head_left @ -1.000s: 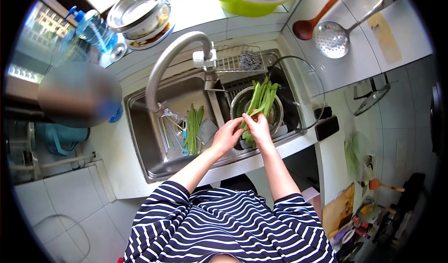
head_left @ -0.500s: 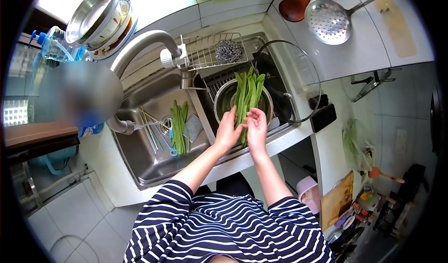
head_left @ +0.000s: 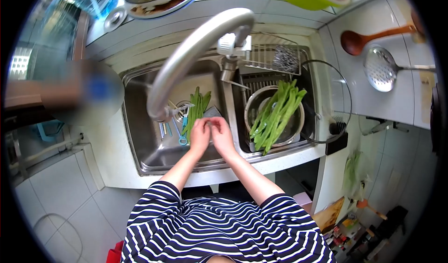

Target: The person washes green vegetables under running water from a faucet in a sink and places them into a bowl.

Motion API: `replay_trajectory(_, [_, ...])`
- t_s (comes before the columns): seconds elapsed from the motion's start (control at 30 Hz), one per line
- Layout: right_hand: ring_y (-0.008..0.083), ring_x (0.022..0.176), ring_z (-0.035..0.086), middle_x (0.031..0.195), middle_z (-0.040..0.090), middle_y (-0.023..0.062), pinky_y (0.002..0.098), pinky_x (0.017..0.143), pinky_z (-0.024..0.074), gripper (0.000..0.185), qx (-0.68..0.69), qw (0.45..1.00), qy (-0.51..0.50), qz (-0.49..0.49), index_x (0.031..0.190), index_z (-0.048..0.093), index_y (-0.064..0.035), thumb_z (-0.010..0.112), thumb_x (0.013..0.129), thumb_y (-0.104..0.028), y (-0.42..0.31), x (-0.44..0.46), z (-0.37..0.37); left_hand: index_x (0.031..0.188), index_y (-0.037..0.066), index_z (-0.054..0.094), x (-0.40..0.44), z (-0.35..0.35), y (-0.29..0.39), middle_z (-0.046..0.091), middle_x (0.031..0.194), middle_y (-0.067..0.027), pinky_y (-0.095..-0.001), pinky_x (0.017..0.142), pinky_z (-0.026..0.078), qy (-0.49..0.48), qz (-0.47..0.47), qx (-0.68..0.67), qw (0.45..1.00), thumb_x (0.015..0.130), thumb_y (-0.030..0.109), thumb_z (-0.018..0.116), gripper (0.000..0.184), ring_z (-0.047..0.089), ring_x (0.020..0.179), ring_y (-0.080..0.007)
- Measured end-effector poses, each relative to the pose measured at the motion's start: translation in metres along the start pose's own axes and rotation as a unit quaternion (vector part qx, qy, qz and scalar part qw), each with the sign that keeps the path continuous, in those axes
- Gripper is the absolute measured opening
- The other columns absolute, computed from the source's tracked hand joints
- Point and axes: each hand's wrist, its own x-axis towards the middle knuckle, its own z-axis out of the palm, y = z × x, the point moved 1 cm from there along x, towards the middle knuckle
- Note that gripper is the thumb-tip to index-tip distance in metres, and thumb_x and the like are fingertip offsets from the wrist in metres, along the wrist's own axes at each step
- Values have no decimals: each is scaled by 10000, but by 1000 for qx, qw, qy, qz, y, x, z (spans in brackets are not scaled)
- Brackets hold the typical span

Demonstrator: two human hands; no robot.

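Over the left sink basin [head_left: 156, 144], my left hand [head_left: 200, 134] and my right hand [head_left: 220, 134] come together, fingers curled inward and nearly touching. What they hold, if anything, is hidden. Just beyond my left hand lies a small bunch of flat green beans [head_left: 199, 102], its lower end partly covered by that hand. Beside it rest a blue-handled peeler-like tool [head_left: 184, 134] and a grey cloth or pad [head_left: 213, 112]. A larger bunch of flat green beans [head_left: 278, 116] lies across a metal bowl [head_left: 248, 107] in the right basin, apart from both hands.
The faucet [head_left: 186, 53] arches over the left basin. A wire rack [head_left: 261, 58] holds a steel scrubber [head_left: 285, 59]. A glass lid [head_left: 347, 83] leans at the right basin's edge, near a dark phone-like slab [head_left: 337, 144]. A wooden ladle [head_left: 353, 42] and a skimmer [head_left: 380, 69] hang right.
Both hands have let go of the beans over the metal bowl and moved left to the left basin. The beans now lie slanted across the bowl. The camera view has shifted.
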Motion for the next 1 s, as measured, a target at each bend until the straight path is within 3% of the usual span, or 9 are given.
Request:
replay_trajectory(0.2, [233,951,537,1039,552,140,322,855,407,311,-120,979,-63,154,1073,490,1,502,767,-47,74,23,49,1090,8,520,10,6,-127,545,1060,-190,-329,777,452,-70,-230,44,970,741,89,529,358,560,911,-271])
replay_trajectory(0.23, [258,979,532,1088,538,160,339,860,409,355,-140,970,-71,186,1101,479,2,501,749,-41,79,28,51,1106,79,526,10,7,-138,544,1080,-165,-401,804,432,-85,-264,56,959,743,230,563,395,535,991,-323])
replay_trajectory(0.33, [238,1100,458,1204,474,145,342,924,361,410,-60,967,-40,246,1186,427,-28,501,788,-91,78,33,57,1143,97,493,8,23,-154,526,1101,-164,-421,844,407,-33,-249,95,963,739,236,561,433,506,1024,-336])
replay_trajectory(0.37, [181,1171,339,1310,335,71,352,871,381,594,-9,947,-93,306,1297,336,-105,579,798,-316,123,37,52,1147,100,484,8,23,-150,518,1105,-162,-424,857,400,-31,-266,98,958,736,234,561,440,495,1034,-340])
replay_trajectory(0.4, [181,1133,366,1291,350,62,339,825,408,613,103,926,-71,356,1321,302,-156,578,792,-294,120,37,53,1138,99,480,10,15,-137,506,1105,-158,-423,869,392,-53,-315,84,944,730,227,562,436,482,1042,-342])
replay_trajectory(0.47, [173,1045,406,1234,389,49,314,744,428,623,-70,928,-27,365,1327,271,-190,566,784,-264,96,41,62,1111,95,484,13,52,-202,502,1089,-156,-417,866,393,-124,-305,106,938,723,209,570,413,481,1026,-341])
replay_trajectory(0.63, [162,616,497,802,508,57,284,511,422,373,81,937,46,336,1110,390,-65,544,782,-155,171,60,66,1003,112,489,17,13,-141,535,1007,-139,-421,815,416,-40,-287,65,955,728,162,579,294,506,961,-339])
replay_trajectory(0.87, [167,628,546,789,565,60,285,484,441,185,-227,945,-200,126,989,501,-70,470,816,-128,306,72,55,976,106,469,11,15,-135,577,956,-166,-438,768,428,-35,-302,17,952,758,127,527,226,537,912,-373])
replay_trajectory(1.0, [164,631,554,777,564,52,283,487,444,181,-108,933,-147,310,997,492,-90,442,826,-124,172,50,69,1025,105,484,2,20,-143,585,966,-170,-435,768,425,-25,-257,0,966,766,123,519,262,549,902,-375])
